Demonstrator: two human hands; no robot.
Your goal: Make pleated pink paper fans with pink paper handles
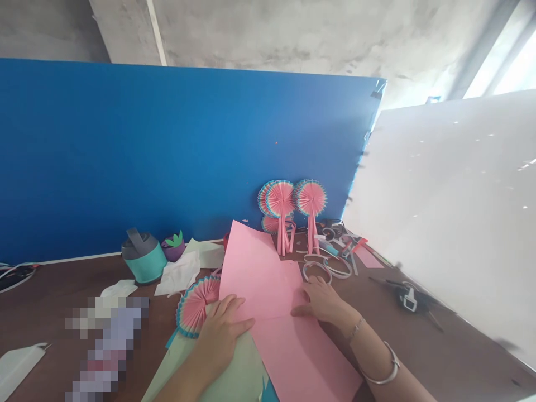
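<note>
A large sheet of pink paper [255, 273] lies before me, creased across its middle. Its far part tilts up in front of the blue board, while the near part slopes down toward me. My left hand [220, 335] rests on the left edge by the crease, thumb spread from the fingers. At the right edge my right hand [324, 301] holds the sheet, thumb on its face and fingers at the border. Pale green paper [234, 371] lies under my left hand. Beside that hand is a pleated pink fan [195, 312] with a blue rim, partly covered.
Several pleated pink rosettes [281, 199] with tails lean against the blue board [167, 156]. Clear rings [341, 268] and scraps lie at the right back. A teal pot [146, 265], purple pot [173, 249] and tissue [180, 273] stand left. A black-and-white device [408, 300] lies right.
</note>
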